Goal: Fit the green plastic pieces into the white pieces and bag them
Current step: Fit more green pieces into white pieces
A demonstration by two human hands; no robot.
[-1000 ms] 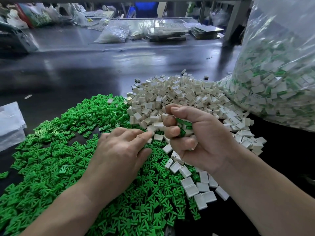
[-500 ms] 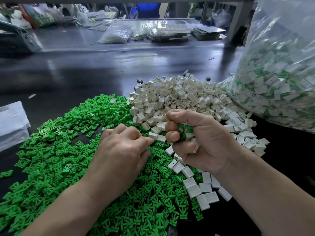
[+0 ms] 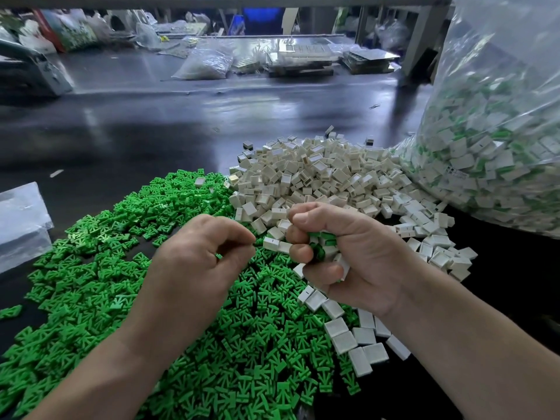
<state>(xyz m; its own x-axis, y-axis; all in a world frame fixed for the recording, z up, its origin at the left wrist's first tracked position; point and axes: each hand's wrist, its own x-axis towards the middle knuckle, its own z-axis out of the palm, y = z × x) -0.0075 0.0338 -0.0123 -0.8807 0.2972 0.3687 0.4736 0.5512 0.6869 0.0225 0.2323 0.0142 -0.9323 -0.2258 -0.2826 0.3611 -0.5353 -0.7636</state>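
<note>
The right hand (image 3: 354,256) is curled into a fist round a handful of pieces (image 3: 325,242), green and white together, which show between the thumb and the bent fingers. It hangs just above the spot where the two heaps meet, near the middle of the table (image 3: 151,131). The left hand (image 3: 197,265) is just beside it, fingers curled and thumb tip against the forefinger. A speck of green shows in its hollow, but I cannot tell whether it holds anything.

The green pieces (image 3: 91,283) lie spread in a wide, flat pile from the middle towards the near left edge. The white pieces (image 3: 318,177) form a taller heap behind the hands, and some lie scattered along the near right side of the green pile. At the right edge stands a big clear bag (image 3: 500,131) holding white and green pieces mixed, touching the white heap. A folded clear plastic sheet (image 3: 21,219) lies at the left edge, and a smaller clear bag (image 3: 206,63) lies at the far edge.
</note>
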